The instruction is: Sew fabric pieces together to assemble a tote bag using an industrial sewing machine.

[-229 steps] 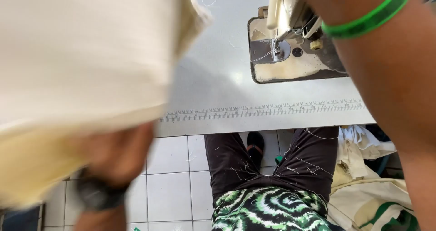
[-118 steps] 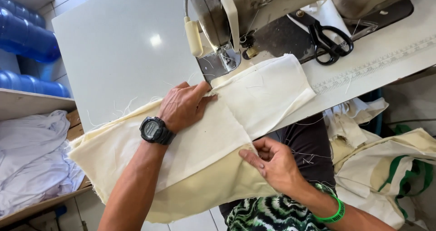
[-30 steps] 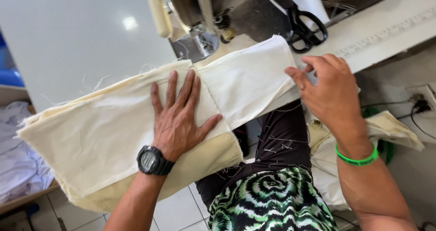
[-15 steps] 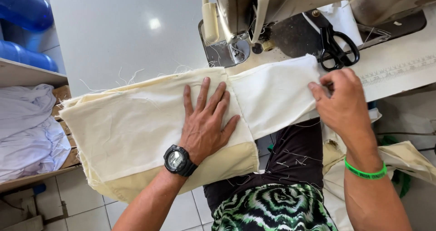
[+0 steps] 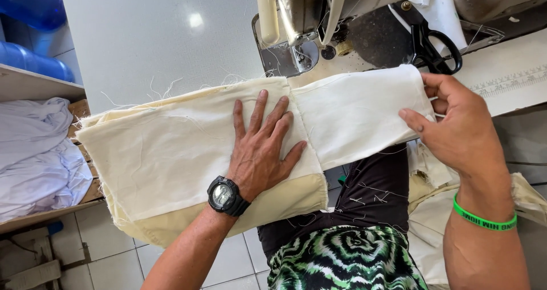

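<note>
Our left hand (image 5: 263, 153) presses flat, fingers spread, on the cream fabric (image 5: 171, 159); right hand (image 5: 456, 127) pinches its right edge. Seam joined; panel not yet under the sewing machine (image 5: 302, 16) needle.

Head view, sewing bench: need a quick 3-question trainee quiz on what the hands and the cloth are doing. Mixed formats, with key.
1. True or false: the left hand lies flat, fingers spread, on the cream fabric.
2. Multiple choice: what does the right hand grip?
A. the black scissors
B. the right end of the fabric
C. the green wristband
3. Fill in: the fabric's far edge lies by the needle area of the ____.

Key: 1 true; 2 B; 3 sewing machine.
</note>
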